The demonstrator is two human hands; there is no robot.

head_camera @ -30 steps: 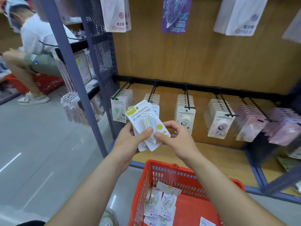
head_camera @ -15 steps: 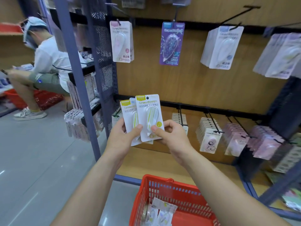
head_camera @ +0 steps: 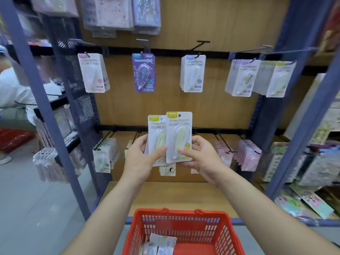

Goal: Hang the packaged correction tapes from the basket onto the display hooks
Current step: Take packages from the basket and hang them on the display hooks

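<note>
a: what did you have in front of you?

b: two correction tapes on white cards with a yellow-green band on top. the front pack (head_camera: 179,137) overlapped the rear pack (head_camera: 156,133), both upright with their faces toward me, held up before the wooden back panel (head_camera: 220,111). there may have been a third card behind them. i couldn't tell.

a: and your hands?

b: both were grasping. my left hand (head_camera: 141,157) pinched the rear pack with the thumb on its face. my right hand (head_camera: 200,155) pinched the lower part of the front pack the same way.

a: where was the rest of the stock?

b: a few loose packs (head_camera: 161,243) lay in the red basket (head_camera: 184,227) below my forearms, just in front of the bottom shelf (head_camera: 174,197).

a: so which step was that?

b: i'd judge i was peeling one pack off the fan and picking its hook. neither pack was on a hook yet.

a: what did the next move call for?

b: finding matching stock first. the pale green cards (head_camera: 277,80) at the upper right looked closest, though they were blurred. then my right hand needed to take the front pack alone, carry it up and across, and line the hole in its top band up with the hook's tip. after that it only had to slide back. the lower hooks (head_camera: 222,142) behind my hands held pink and white cards, which looked like a poor match.
</note>
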